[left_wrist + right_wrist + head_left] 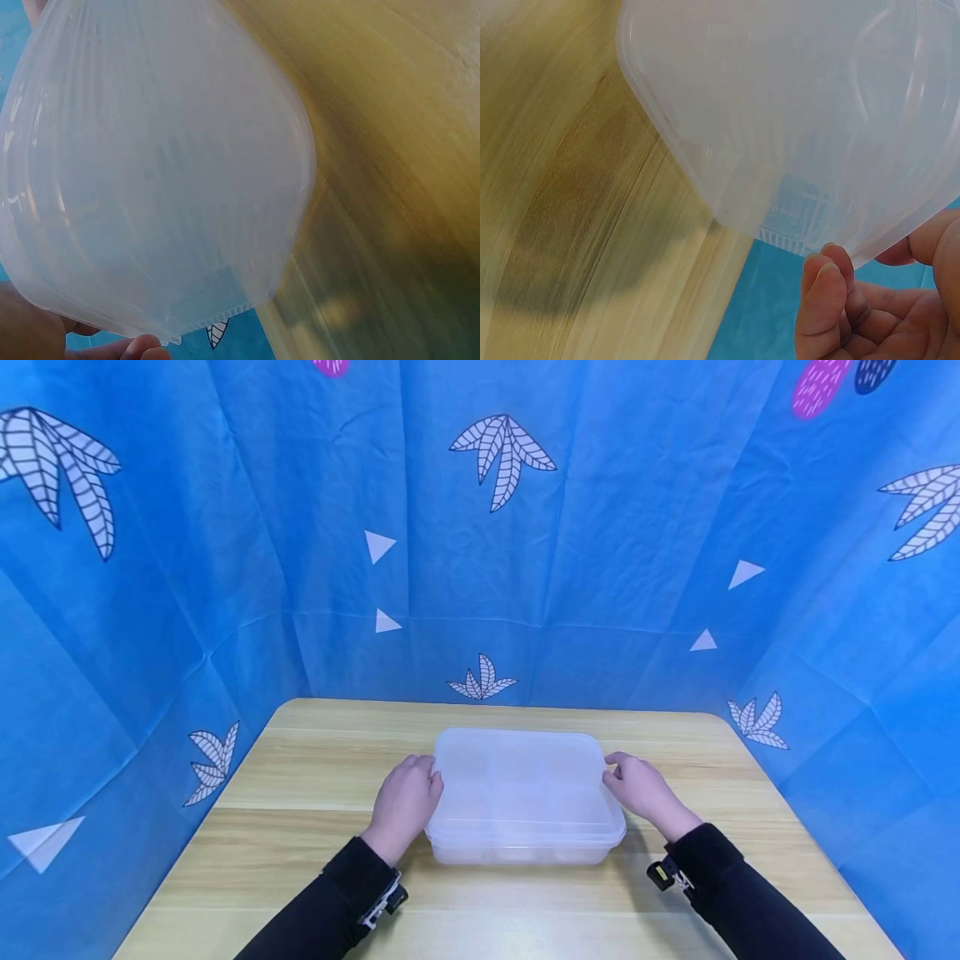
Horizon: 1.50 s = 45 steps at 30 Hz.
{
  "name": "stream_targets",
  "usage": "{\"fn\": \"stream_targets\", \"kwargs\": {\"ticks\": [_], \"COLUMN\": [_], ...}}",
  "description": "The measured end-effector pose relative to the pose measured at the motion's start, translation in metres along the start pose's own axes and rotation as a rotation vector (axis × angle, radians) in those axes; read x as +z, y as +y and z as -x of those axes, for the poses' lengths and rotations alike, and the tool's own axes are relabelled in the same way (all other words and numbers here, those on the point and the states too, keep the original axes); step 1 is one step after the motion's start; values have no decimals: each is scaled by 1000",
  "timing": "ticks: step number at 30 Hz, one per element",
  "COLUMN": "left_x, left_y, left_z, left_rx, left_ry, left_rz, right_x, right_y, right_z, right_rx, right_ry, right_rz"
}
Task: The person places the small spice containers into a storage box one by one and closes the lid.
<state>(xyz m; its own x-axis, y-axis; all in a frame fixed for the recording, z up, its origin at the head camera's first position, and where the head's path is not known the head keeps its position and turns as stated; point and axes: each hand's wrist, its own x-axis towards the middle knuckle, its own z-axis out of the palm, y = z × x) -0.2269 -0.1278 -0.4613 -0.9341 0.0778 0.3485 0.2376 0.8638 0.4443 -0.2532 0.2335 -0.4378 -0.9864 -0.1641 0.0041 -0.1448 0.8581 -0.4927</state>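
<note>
A translucent plastic food container [525, 853] with a frosted lid [517, 785] is in the middle of the head view. My left hand [405, 797] grips its left side near the far corner, and my right hand [647, 792] pinches the right side. Faint dividing lines show through the lid. In the left wrist view the container's wall [187, 150] fills much of the picture, with fingertips [146, 349] at its lower edge. Curled fingers [825, 300] meet the ribbed rim in the right wrist view. The container appears slightly raised from the table; what it contains cannot be made out.
A light wood table [315, 843] lies beneath, with rounded far corners. Blue cloth [480, 560] printed with leaves and triangles hangs behind the table and along both sides. Dark sleeves and small wrist-worn devices [663, 872] are on both forearms.
</note>
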Motion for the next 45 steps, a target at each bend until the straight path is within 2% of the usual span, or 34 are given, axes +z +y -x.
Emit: {"fn": "stream_targets", "kwargs": {"ticks": [8, 21, 34, 45], "left_x": [-2, -6, -13, -13], "left_y": [-2, -4, -11, -13], "left_z": [2, 2, -2, -2], "left_rx": [-21, -50, -51, -54], "left_ry": [-4, 12, 32, 27], "left_rz": [32, 21, -1, -11], "right_x": [0, -5, -11, -10], "right_y": [1, 5, 6, 7], "right_z": [1, 1, 3, 3], "right_rx": [-8, -17, 15, 18], "right_ry": [-16, -6, 2, -6], "right_rz": [-9, -12, -16, -24]}}
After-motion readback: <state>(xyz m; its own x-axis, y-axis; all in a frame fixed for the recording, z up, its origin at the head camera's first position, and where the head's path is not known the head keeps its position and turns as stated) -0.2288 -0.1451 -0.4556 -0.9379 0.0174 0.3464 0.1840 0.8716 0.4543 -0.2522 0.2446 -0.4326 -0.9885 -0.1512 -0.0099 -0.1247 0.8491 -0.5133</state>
